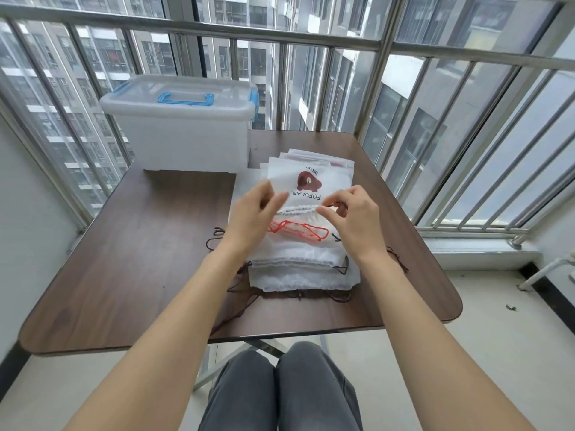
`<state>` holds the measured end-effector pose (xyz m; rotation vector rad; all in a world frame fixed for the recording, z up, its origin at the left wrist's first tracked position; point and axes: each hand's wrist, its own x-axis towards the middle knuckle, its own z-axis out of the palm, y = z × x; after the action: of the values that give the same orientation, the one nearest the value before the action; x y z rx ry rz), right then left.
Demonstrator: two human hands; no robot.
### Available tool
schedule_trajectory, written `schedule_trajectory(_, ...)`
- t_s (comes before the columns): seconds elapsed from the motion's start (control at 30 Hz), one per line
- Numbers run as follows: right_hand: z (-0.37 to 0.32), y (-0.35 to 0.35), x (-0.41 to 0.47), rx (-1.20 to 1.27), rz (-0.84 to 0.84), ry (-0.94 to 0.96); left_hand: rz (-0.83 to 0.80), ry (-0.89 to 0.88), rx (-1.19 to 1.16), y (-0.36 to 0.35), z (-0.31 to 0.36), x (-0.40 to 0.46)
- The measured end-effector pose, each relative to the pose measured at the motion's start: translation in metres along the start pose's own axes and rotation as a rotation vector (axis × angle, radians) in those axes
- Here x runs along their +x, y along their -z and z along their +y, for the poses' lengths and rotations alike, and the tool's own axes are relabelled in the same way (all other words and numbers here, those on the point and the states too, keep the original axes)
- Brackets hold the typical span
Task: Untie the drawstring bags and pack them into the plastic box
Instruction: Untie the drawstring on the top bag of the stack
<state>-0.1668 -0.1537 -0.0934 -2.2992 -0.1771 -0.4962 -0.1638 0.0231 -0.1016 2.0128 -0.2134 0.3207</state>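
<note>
Both hands (306, 213) hide the top bag's (311, 188) drawstring (blurred).

A brown wooden table (130, 244) with rounded corners is set against a metal railing (280, 34). Tall apartment blocks (102, 57) are seen through the bars. Grey trousers (280, 393) are seen below the table edge, above a pale floor (485, 337).
</note>
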Motion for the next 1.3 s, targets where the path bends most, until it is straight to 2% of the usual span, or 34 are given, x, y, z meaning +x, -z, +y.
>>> schedule_trajectory(0.1,-0.002,-0.001,0.000,-0.155,0.005,0.020,-0.131,-0.113,0.226,0.003,0.001,0.000)
schedule_trajectory(0.23,-0.006,-0.001,-0.001,-0.318,0.014,0.053,-0.155,-0.141,0.356,0.010,0.001,0.003)
schedule_trajectory(0.37,-0.004,0.000,-0.002,-0.356,0.027,0.035,-0.216,-0.193,0.514,0.016,0.004,0.009)
schedule_trajectory(0.53,-0.002,0.002,-0.004,-0.379,0.037,0.042,-0.226,-0.197,0.574,0.022,0.004,0.009)
schedule_trajectory(0.73,-0.007,0.006,-0.005,-0.340,-0.014,0.037,-0.064,-0.059,0.553,0.022,0.002,0.004)
schedule_trajectory(1.03,-0.010,0.007,-0.003,-0.277,-0.012,-0.075,0.019,0.031,0.490,0.018,0.008,-0.001)
schedule_trajectory(1.13,-0.008,0.003,-0.008,-0.180,-0.097,-0.153,-0.010,0.126,0.418,0.017,0.012,0.000)
schedule_trajectory(1.23,-0.013,0.008,-0.009,-0.108,-0.273,-0.186,-0.168,0.247,0.181,0.025,0.022,-0.004)
schedule_trajectory(1.3,-0.024,0.016,-0.009,0.126,-0.359,-0.208,-0.257,0.263,0.056,0.028,0.032,-0.007)
